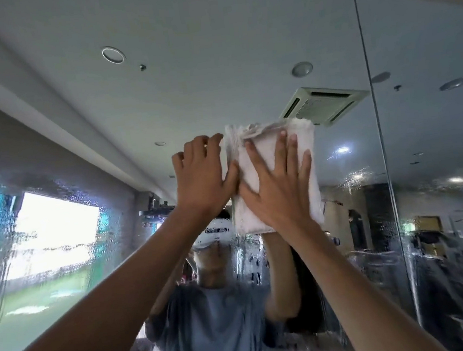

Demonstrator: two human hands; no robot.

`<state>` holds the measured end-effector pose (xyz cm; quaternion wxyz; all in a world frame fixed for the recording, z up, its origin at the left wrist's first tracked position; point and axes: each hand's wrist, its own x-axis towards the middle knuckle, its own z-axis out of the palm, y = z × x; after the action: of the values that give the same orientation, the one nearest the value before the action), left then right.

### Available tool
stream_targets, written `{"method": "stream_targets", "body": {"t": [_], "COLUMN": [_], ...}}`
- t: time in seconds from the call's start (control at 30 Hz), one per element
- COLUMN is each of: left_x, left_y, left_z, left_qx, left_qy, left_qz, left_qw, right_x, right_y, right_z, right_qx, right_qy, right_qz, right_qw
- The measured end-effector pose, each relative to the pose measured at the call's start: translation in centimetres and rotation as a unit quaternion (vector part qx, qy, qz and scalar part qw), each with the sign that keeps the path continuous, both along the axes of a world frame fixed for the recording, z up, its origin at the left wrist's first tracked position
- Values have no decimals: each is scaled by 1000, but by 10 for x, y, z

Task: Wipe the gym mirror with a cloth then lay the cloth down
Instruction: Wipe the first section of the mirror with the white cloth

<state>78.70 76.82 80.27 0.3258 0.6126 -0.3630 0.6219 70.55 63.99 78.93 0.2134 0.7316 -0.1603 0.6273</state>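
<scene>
Currently, in the head view, the folded white cloth (264,149) lies flat against the gym mirror (212,63), high above the person's reflected head, with the right hand (279,190) spread flat on its middle, fingers straight and apart, and the left hand (202,184) at its upper left edge, fingers bent and thumb against the fold; whether that hand pinches the edge cannot be told. Judged soft, light and limp, thick from several folds with frayed layered edges along the top, it should be pressed through the centre by an open palm and steadied at a folded edge, since the droplet-streaked glass lower down is likely slippery
</scene>
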Motion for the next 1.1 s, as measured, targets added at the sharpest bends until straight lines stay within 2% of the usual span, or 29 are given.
{"method": "stream_targets", "body": {"t": [0.07, 0.23, 0.33, 0.4, 0.47, 0.6, 0.67, 0.73, 0.8, 0.9, 0.97, 1.03, 1.1], "left_x": [13, 34, 35, 35, 37, 43, 45, 46, 46, 48, 49, 50, 51], "left_y": [10, 21, 20, 20, 22, 33, 34, 33, 31, 30, 30, 31, 31], "left_z": [-14, -25, -26, -27, -27, -25, -26, -27, -29, -29, -30, -31, -31], "left_qx": [26, 69, 76, 73, 67, 67, 59, 54, 54, 50, 41, 31, 29], "left_qy": [-28, -2, -3, -6, -18, -54, -57, -57, -56, -57, -52, -45, -41], "left_qz": [49, 115, 120, 122, 125, 127, 126, 129, 128, 129, 130, 128, 123], "left_qw": [998, 991, 990, 990, 990, 988, 989, 989, 989, 989, 989, 990, 991], "right_x": [-3, -27, -45, -38, -20, -4, -13, -29, -45, -42, -23, -2, 9], "right_y": [-3, -39, -61, -54, -35, -14, -26, -52, -73, -65, -37, -13, -3], "right_z": [-3, -15, 11, 39, 57, 34, 9, -4, 5, 49, 72, 76, 56], "right_qx": [-7, -17, 29, 76, 81, -61, -144, -188, -152, 10, 65, 47, -31], "right_qy": [16, 49, 23, -5, -9, 66, 113, 136, 102, 3, -38, -27, 6], "right_qz": [-1, -15, -27, -9, 1, -13, -9, -11, -26, -3, 10, 5, -7], "right_qw": [1000, 999, 999, 997, 997, 996, 983, 972, 983, 1000, 997, 999, 999]}}
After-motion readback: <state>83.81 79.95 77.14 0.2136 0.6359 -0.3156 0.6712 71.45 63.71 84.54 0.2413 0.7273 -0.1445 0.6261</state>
